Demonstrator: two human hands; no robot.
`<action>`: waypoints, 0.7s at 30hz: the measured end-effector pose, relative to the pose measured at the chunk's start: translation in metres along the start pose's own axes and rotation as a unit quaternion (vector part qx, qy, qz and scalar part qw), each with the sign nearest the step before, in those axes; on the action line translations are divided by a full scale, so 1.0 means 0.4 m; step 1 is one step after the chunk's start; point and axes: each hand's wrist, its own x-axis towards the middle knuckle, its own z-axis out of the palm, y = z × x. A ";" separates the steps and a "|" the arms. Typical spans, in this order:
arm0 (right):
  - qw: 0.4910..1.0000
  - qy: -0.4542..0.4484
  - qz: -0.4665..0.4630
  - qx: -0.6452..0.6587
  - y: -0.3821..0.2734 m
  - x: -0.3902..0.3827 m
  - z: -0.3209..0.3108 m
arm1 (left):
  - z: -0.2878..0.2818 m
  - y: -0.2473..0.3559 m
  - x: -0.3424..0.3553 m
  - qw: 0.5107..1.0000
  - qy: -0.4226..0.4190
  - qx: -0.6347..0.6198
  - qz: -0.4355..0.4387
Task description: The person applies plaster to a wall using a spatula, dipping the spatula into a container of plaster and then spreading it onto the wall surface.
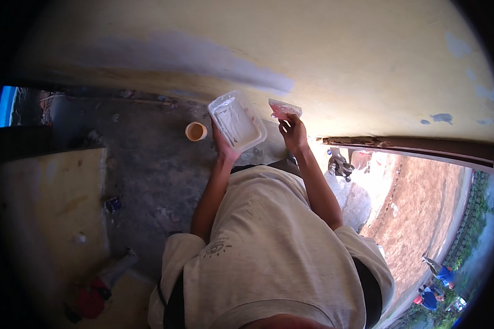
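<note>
Left hand: the left hand (224, 148) is closed around the near left side of the tub, and its fingers are mostly hidden, so I cannot tell how far they reach below

Right hand: the right hand (294, 134) pinches the scraper between thumb and fingers, at the lower edge of it

Plastic tub: the white plastic tub (262, 133) is in front of the body, with its opening turned up and its length at a slant; whitish material with darker streaks is on the inside

Scraper: the flat reddish scraper (283, 109) is just beside the tub, on its right, and apart from it; one long edge looks pale, and whether this edge touches the wall I cannot tell

Wall: the yellowish wall (368, 71) rises in front of both hands, and a long pale smear (203, 60) runs over its lower part

Good tub hold: it seems better to support the tub also from below, because a side grip alone may let it tip when the blade presses inside

Good blade care: I would take a small, even amount along the edge, and wipe the surplus on the tub rim

Good stroke: a low angle and a light, equal pressure should leave fewer ridges, I think

Foot space: a small round pot (205, 131) stands on the floor (148, 170) left of the tub, so a careful step on that side is wise
</note>
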 end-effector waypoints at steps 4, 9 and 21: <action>0.994 -0.065 -0.072 -0.041 -0.005 -0.069 0.059 | -0.042 0.004 0.008 0.999 -0.044 0.025 -0.001; 0.935 -0.179 -0.229 -0.202 -0.141 -0.238 0.205 | -0.090 0.007 0.022 0.990 -0.131 -0.008 -0.046; 0.727 -0.142 -0.383 -0.552 -0.145 -0.299 0.349 | 0.079 0.019 -0.033 0.994 -0.081 0.064 -0.026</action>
